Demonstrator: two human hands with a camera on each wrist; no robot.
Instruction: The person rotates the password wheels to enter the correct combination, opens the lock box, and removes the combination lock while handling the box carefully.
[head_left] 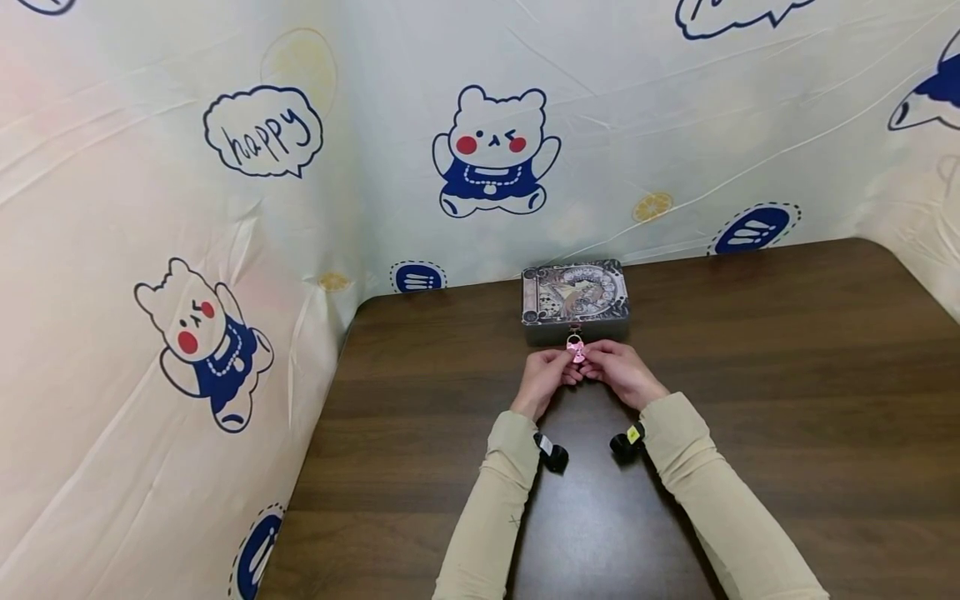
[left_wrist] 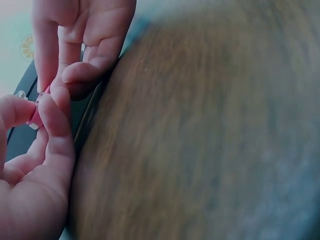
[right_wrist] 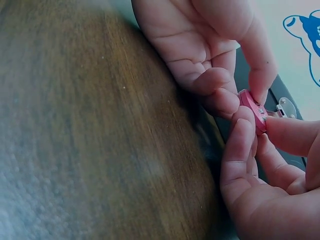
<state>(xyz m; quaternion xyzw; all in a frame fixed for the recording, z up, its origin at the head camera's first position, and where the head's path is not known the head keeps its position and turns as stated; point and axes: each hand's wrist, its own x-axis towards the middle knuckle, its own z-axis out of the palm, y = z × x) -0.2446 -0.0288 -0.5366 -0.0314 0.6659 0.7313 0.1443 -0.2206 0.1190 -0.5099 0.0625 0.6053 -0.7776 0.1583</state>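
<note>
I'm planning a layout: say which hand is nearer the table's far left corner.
Left. In the head view, the left hand is right of and below the table corner, pinching the pink padlock; the right hand, on its other side, is farther right.

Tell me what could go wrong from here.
The small pink padlock could slip, since the left hand and right hand hold it only by fingertips. Tugging might drag the dark rectangular box with the patterned lid, as the padlock sits at its metal clasp and neither hand appears to steady it.
</note>
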